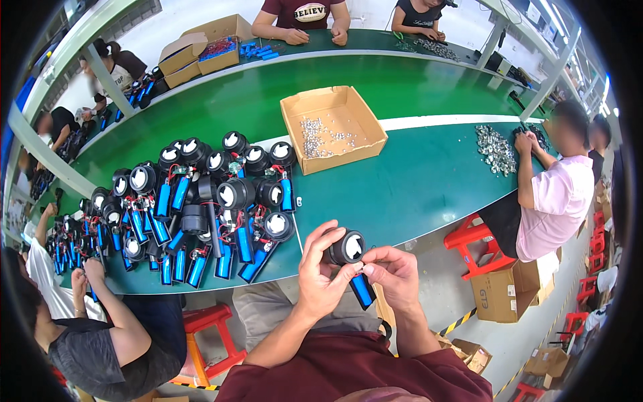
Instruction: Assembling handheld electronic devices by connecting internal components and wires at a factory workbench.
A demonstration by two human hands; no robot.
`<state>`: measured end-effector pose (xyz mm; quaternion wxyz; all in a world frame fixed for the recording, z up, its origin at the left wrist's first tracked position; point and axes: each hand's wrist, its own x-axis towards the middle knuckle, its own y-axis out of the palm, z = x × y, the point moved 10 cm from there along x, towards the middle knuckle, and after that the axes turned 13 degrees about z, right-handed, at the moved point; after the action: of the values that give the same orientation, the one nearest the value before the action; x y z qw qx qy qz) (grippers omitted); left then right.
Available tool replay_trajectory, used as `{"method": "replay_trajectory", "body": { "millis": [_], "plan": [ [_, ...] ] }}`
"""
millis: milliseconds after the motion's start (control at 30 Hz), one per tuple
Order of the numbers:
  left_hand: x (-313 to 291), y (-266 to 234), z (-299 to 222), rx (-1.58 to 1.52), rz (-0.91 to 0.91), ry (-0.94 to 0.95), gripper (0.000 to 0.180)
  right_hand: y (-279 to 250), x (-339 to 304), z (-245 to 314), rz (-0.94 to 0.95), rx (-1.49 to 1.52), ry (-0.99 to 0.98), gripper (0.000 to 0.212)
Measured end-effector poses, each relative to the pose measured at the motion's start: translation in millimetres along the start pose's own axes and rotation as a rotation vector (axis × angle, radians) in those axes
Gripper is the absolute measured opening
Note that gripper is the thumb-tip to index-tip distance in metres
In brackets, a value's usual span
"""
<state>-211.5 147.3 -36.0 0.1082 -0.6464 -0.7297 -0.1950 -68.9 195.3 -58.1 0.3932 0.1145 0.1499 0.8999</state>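
My left hand (pixel 317 271) is closed round the black head of a flashlight assembly (pixel 353 246), just off the table's near edge. A white piece sits in the middle of that round head, and a blue battery (pixel 363 291) hangs below it. At the joint between head and battery, my right hand (pixel 396 275) pinches thumb and forefinger together. Whatever lies between those fingertips is too small to make out. To the left, a heap of similar flashlight assemblies (pixel 226 194) with black heads, blue batteries and red wires covers the green table (pixel 408 184).
Beyond my hands stands an open cardboard box (pixel 343 151) with small silvery parts. A pile of shiny parts (pixel 496 149) lies at the right, by a co-worker in pink (pixel 562 194). Another co-worker (pixel 100 335) sits at my left. Red stools (pixel 472 244) flank me.
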Motion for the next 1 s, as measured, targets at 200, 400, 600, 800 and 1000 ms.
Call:
{"method": "replay_trajectory", "body": {
  "millis": [200,400,600,800,1000],
  "plan": [
    [-8,2,-2,-0.013,0.002,-0.001,0.062,2,-7,-3,-0.001,0.024,-0.029,0.013],
    [-6,-1,3,0.103,-0.011,0.029,0.061,-3,-9,-3,-0.034,0.021,-0.021,0.016],
    [-1,-6,-2,0.031,-0.037,0.066,0.063,3,0,6,-0.017,0.006,0.006,0.019],
    [-4,-4,-3,0.047,-0.032,0.05,0.067,2,2,0,0.006,0.052,0.003,0.017],
    [-10,-1,-10,0.02,-0.027,0.106,0.064,5,-5,1,0.015,0.066,0.008,0.017]
  ]
}}
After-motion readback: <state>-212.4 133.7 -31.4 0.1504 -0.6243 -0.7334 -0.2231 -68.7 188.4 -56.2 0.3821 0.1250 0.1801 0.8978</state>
